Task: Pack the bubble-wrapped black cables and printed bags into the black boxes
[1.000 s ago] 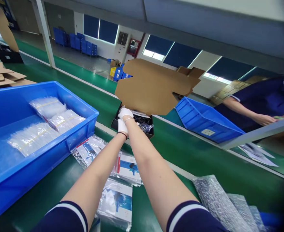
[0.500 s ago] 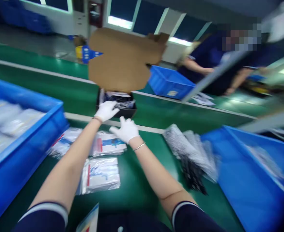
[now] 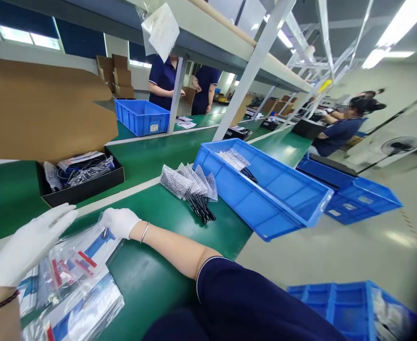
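My right hand point(image 3: 118, 222), in a white glove, has its fingers closed on the top corner of a clear plastic bag point(image 3: 98, 244). Blue-and-white printed paper and red strips show in that bag. At the left, my left hand point(image 3: 34, 244), also gloved, hovers over the bags with fingers stretched out and nothing in it. Beneath lie more bagged printed sheets point(image 3: 91, 303). Just beyond both hands stands an open black-sided box point(image 3: 98, 183), its brown cardboard lid point(image 3: 52, 111) raised. Inside are bubble wrap, cables and a clear-wrapped item.
Bubble-wrapped items with black cables point(image 3: 190, 184) lie right of my right hand. A long blue bin point(image 3: 265, 199) stands beyond them, and another blue bin point(image 3: 142, 118) sits across the bench. White shelf posts point(image 3: 254, 71) rise there. Several people work farther off.
The view has swung to the right. My left hand has come back from the box to above the bags. My right hand has closed on a plastic bag and lifted its corner.
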Motion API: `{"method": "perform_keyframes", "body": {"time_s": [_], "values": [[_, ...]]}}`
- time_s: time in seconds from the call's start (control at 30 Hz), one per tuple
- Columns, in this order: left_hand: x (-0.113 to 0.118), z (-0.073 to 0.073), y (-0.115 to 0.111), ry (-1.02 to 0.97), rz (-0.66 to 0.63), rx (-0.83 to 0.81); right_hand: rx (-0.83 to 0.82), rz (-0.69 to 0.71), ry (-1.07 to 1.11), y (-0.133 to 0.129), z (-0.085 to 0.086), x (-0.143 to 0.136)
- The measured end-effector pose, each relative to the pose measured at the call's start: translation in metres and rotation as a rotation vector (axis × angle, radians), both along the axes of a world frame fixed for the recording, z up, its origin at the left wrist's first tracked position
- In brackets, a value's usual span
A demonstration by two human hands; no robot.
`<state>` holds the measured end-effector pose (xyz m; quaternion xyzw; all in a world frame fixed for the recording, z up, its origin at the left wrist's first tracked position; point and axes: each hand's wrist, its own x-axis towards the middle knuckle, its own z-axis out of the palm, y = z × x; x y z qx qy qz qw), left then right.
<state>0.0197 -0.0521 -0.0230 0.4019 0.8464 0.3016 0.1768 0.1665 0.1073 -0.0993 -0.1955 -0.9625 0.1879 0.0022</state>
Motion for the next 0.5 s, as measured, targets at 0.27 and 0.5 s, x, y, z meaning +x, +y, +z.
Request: {"method": "perform_keyframes", "body": {"time_s": [0.27, 0.5], "values": [[0.037, 0.02, 0.002, 0.021, -0.051, 0.167, -0.083, -0.293, 0.354, 0.004, 0.017, 0.015], [0.05, -0.004, 0.021, -0.174, 0.105, 0.397, -0.168, -0.183, 0.508, 0.058, 0.052, 0.06]]}}
